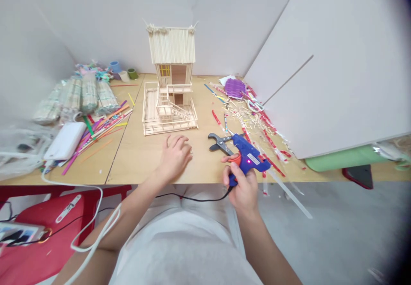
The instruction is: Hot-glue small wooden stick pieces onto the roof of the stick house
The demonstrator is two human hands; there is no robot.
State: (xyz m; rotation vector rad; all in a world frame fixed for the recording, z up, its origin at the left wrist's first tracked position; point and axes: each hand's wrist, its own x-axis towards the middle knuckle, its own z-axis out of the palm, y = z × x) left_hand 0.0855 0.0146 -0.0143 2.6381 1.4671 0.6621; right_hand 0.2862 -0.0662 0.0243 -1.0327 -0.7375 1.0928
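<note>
Just in front of a small house model made of thin wooden sticks, my left hand rests palm down over the table. Its fingers are loosely bent and a little apart; the underside is hidden. My right hand is wrapped round the handle of a blue hot glue gun with an orange trigger and a lit pink light. The nozzle end points up and left, close to dark grey cutters lying on the table. A black cord runs left from the gun's handle.
Bundled sticks in plastic, coloured strips and a white power bank lie left. Stick scraps and a purple piece lie right. A white cable crosses my left arm. A red stool stands below.
</note>
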